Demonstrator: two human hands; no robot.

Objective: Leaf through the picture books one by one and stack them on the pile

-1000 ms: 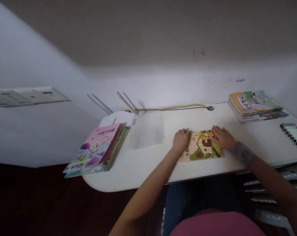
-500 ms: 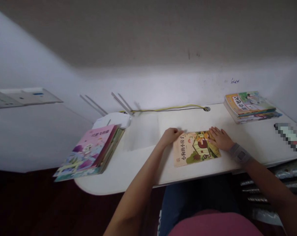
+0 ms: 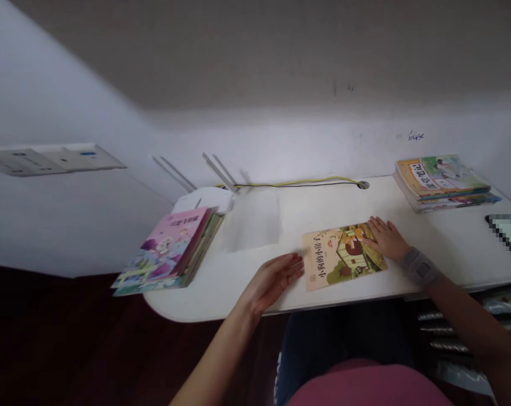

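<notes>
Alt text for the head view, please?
The right hand lies flat on a closed picture book on a white desk; the open left hand is beside its left edge. A left book stack and right book stack flank them.

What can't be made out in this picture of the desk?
All in the head view:
Flat rectangular object at the right edge: pixelated and cut off by the frame.
Yellow illustrated picture book: the right hand covers its far right corner.
Pink-topped stack of books: the top cover hides the lower ones.
White antenna device: its front is behind that stack.
Small wall scribble: too small to read.
</notes>
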